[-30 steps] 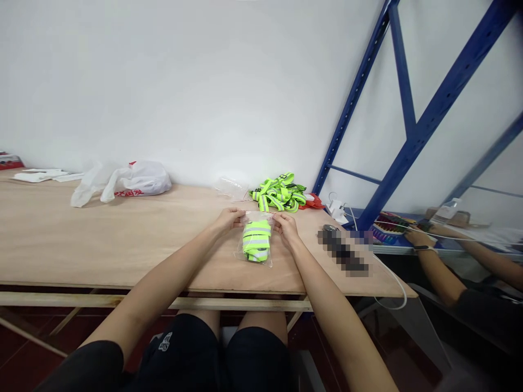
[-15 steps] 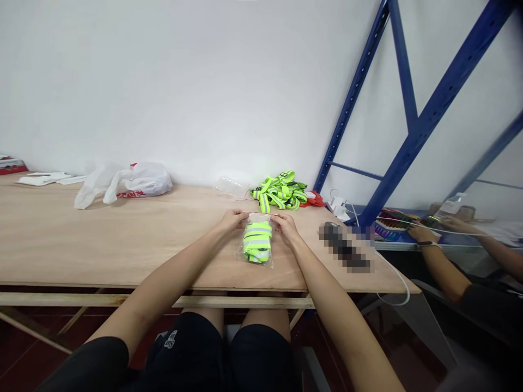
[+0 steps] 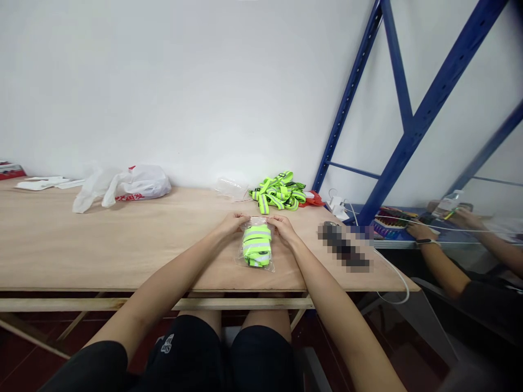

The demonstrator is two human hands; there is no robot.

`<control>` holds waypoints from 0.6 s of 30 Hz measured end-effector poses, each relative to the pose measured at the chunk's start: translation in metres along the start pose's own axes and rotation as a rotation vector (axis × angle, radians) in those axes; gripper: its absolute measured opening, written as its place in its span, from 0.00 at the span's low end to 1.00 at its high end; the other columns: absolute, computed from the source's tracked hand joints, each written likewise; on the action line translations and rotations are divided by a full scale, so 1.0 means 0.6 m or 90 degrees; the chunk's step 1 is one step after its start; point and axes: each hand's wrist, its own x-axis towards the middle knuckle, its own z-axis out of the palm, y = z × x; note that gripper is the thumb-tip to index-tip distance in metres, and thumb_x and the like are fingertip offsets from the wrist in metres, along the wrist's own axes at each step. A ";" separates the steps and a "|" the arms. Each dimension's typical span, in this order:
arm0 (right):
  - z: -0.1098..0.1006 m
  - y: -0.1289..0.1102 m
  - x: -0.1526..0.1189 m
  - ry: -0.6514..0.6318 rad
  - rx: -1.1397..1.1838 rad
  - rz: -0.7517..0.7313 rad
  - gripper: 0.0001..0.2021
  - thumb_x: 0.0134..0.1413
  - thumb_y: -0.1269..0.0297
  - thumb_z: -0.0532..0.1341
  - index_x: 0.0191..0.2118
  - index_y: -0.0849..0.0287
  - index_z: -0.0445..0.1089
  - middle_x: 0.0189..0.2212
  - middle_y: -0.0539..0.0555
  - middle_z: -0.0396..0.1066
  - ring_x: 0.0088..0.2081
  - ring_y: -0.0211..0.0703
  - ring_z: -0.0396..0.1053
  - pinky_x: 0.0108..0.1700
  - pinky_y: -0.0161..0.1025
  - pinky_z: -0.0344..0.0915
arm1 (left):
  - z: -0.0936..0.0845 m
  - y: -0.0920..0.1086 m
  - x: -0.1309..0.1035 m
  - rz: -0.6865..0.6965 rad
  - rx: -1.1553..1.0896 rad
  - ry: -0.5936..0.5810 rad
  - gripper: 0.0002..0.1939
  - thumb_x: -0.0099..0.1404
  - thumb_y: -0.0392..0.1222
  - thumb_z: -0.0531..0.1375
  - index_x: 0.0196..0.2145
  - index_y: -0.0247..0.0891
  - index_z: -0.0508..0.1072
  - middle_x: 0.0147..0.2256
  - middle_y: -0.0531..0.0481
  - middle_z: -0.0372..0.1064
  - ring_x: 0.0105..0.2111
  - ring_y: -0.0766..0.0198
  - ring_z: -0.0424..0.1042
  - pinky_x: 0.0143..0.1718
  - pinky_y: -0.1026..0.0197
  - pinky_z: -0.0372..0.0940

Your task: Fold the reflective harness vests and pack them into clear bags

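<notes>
A clear plastic zip bag (image 3: 266, 267) lies on the wooden table, its top edge toward the wall. Inside it is a folded bundle of neon-yellow reflective strap (image 3: 256, 244) with grey stripes. My left hand (image 3: 233, 223) pinches the bag's top edge at the left corner. At the right corner my right hand (image 3: 283, 226) pinches the same edge between thumb and fingers. Just beyond my hands is a tangled heap of similar reflective straps (image 3: 280, 193) with black buckles.
Near the wall lie some clear plastic bags (image 3: 231, 188), a white carrier bag (image 3: 143, 181) and a red packet (image 3: 314, 198). A blurred-out dark object (image 3: 345, 247) and a white cable (image 3: 402, 277) are at the right. Beyond the blue rack (image 3: 402, 141), another person's hands (image 3: 423, 231) work.
Both hands keep hold of the bag's top edge and have come slightly closer together. The other person's right-side hand has shifted a little, holding a thin yellow-green item.
</notes>
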 end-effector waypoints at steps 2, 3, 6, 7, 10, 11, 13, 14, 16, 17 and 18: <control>0.001 0.001 -0.001 -0.014 -0.004 0.008 0.14 0.32 0.55 0.75 0.26 0.57 0.77 0.24 0.50 0.77 0.26 0.41 0.71 0.29 0.36 0.67 | -0.002 0.003 0.000 0.006 0.003 -0.005 0.16 0.46 0.46 0.72 0.23 0.35 0.71 0.22 0.52 0.69 0.23 0.66 0.67 0.27 0.64 0.63; 0.001 0.002 -0.002 -0.021 -0.007 0.010 0.15 0.32 0.54 0.75 0.27 0.57 0.77 0.25 0.51 0.77 0.27 0.42 0.71 0.30 0.37 0.67 | -0.002 0.004 0.000 0.008 0.005 -0.008 0.16 0.46 0.46 0.72 0.23 0.35 0.71 0.22 0.52 0.69 0.23 0.67 0.67 0.27 0.64 0.62; 0.003 0.004 -0.003 -0.038 -0.017 0.004 0.15 0.32 0.54 0.76 0.26 0.57 0.77 0.24 0.51 0.77 0.26 0.42 0.71 0.29 0.37 0.66 | -0.001 0.004 -0.001 0.002 0.013 -0.015 0.16 0.46 0.47 0.72 0.23 0.36 0.71 0.22 0.53 0.68 0.22 0.67 0.66 0.26 0.64 0.61; 0.004 0.004 -0.003 -0.041 -0.021 0.000 0.15 0.32 0.54 0.76 0.25 0.57 0.76 0.23 0.50 0.76 0.25 0.41 0.70 0.29 0.36 0.64 | 0.000 0.003 -0.002 -0.005 0.016 -0.018 0.16 0.47 0.48 0.72 0.23 0.36 0.71 0.21 0.53 0.68 0.22 0.67 0.66 0.26 0.64 0.60; 0.005 0.005 -0.004 -0.051 -0.031 -0.006 0.15 0.31 0.55 0.76 0.23 0.58 0.75 0.20 0.48 0.74 0.23 0.38 0.67 0.27 0.34 0.61 | 0.006 -0.003 -0.004 -0.028 0.025 -0.029 0.17 0.48 0.51 0.71 0.24 0.35 0.72 0.21 0.52 0.68 0.21 0.67 0.64 0.24 0.64 0.57; 0.005 0.005 -0.005 -0.055 -0.033 -0.007 0.15 0.31 0.56 0.76 0.23 0.58 0.75 0.20 0.48 0.74 0.23 0.37 0.66 0.27 0.34 0.60 | 0.007 -0.005 -0.004 -0.032 0.028 -0.034 0.17 0.48 0.51 0.71 0.24 0.35 0.73 0.21 0.52 0.68 0.20 0.67 0.64 0.23 0.63 0.56; 0.006 0.006 -0.005 -0.062 -0.034 -0.006 0.14 0.32 0.56 0.76 0.24 0.58 0.76 0.22 0.49 0.75 0.24 0.37 0.67 0.28 0.34 0.61 | 0.009 -0.006 -0.004 -0.030 0.035 -0.043 0.17 0.46 0.50 0.72 0.24 0.34 0.73 0.20 0.52 0.67 0.19 0.68 0.62 0.23 0.63 0.54; 0.006 0.007 -0.005 -0.065 -0.034 -0.004 0.15 0.32 0.55 0.76 0.25 0.59 0.77 0.23 0.49 0.76 0.24 0.38 0.68 0.29 0.34 0.61 | 0.009 -0.006 -0.003 -0.025 0.038 -0.045 0.16 0.45 0.49 0.72 0.23 0.34 0.73 0.19 0.53 0.66 0.19 0.68 0.61 0.23 0.63 0.53; 0.007 0.009 -0.006 -0.071 -0.033 -0.002 0.15 0.33 0.54 0.75 0.27 0.59 0.78 0.24 0.50 0.77 0.26 0.39 0.69 0.31 0.35 0.63 | 0.008 -0.004 -0.002 -0.011 0.046 -0.043 0.16 0.44 0.47 0.73 0.21 0.35 0.72 0.18 0.54 0.64 0.19 0.69 0.59 0.23 0.64 0.52; 0.008 0.009 -0.006 -0.073 -0.033 -0.001 0.15 0.34 0.54 0.75 0.27 0.59 0.78 0.25 0.51 0.77 0.26 0.39 0.69 0.31 0.35 0.63 | 0.008 -0.003 -0.002 -0.005 0.050 -0.041 0.16 0.44 0.46 0.73 0.21 0.35 0.72 0.18 0.55 0.64 0.19 0.70 0.58 0.23 0.64 0.51; 0.008 0.009 -0.006 -0.074 -0.035 -0.002 0.15 0.34 0.53 0.75 0.26 0.59 0.78 0.24 0.51 0.76 0.26 0.39 0.69 0.32 0.36 0.63 | 0.008 -0.002 -0.001 0.000 0.054 -0.038 0.15 0.44 0.46 0.73 0.20 0.35 0.72 0.18 0.55 0.64 0.19 0.70 0.58 0.23 0.64 0.51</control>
